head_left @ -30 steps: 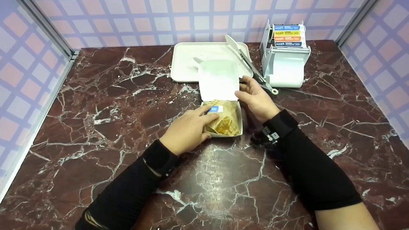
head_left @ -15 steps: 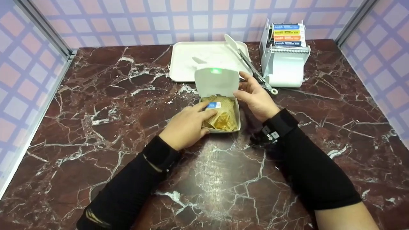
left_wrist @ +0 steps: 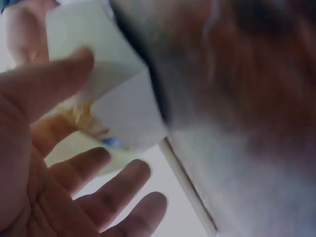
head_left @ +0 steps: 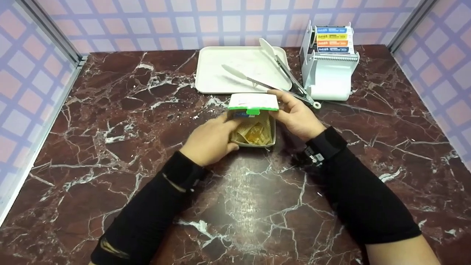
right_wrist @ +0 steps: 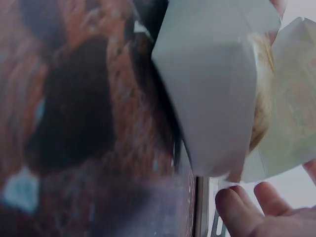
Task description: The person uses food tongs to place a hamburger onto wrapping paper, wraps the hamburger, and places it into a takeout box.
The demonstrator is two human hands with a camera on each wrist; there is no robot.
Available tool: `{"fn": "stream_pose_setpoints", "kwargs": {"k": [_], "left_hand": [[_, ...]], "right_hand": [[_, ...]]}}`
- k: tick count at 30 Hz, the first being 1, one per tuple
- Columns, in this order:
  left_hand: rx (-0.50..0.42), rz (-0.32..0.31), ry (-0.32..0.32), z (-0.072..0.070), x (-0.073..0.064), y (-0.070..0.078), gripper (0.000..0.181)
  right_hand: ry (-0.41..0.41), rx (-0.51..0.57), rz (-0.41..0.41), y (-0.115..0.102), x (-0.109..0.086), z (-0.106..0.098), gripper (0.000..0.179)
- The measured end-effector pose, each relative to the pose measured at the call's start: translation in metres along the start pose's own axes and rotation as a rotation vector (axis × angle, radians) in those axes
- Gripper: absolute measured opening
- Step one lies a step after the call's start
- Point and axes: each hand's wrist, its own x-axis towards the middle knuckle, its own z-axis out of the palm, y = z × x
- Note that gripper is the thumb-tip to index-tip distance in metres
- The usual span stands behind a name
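Note:
A small paper burger box (head_left: 254,101) with a green-edged front tab sits mid-table, its lid tilted forward over the base. Inside lies a food item in brown printed paper (head_left: 257,132), with a yellow patch; a blue-and-white label on it is partly shaded by the lid. My left hand (head_left: 209,141) is at the box's left side, index finger reaching in under the lid, thumb at the front corner. In the left wrist view its other fingers spread loosely beside the box. My right hand (head_left: 298,117) touches the lid's right edge with extended fingers, thumb by the box's side.
Behind the box lies a white tray (head_left: 209,73). Metal tongs (head_left: 290,75) with pale flat ends lean across its right part, their hinge end near my right hand. A label dispenser (head_left: 329,66) with several coloured label rolls stands at the back right.
The lid has swung from upright at the back to tilted forward over the base, uncovering more of the tray and tongs. My right fingers have followed it; my left hand has shifted slightly back.

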Motion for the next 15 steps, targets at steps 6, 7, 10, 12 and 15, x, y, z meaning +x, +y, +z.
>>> {"fn": "stream_pose_setpoints", "kwargs": {"k": [6, 7, 10, 12, 15], "left_hand": [[-0.105, -0.185, -0.004, -0.019, -0.010, -0.014, 0.093], [-0.130, -0.201, 0.005, -0.020, -0.009, -0.015, 0.102], [-0.230, -0.191, 0.022, -0.015, -0.007, -0.015, 0.131], [-0.274, -0.158, 0.025, -0.009, -0.005, -0.014, 0.141], [-0.278, -0.117, 0.055, -0.002, -0.003, -0.011, 0.136]], "right_hand": [[-0.125, -0.247, 0.029, -0.003, -0.003, -0.003, 0.068], [-0.148, -0.284, 0.030, -0.003, -0.003, -0.004, 0.070], [-0.210, -0.375, 0.026, -0.003, -0.005, -0.004, 0.074], [-0.244, -0.407, 0.030, -0.003, -0.007, -0.004, 0.078], [-0.286, -0.447, 0.031, -0.003, -0.008, -0.004, 0.085]]}}
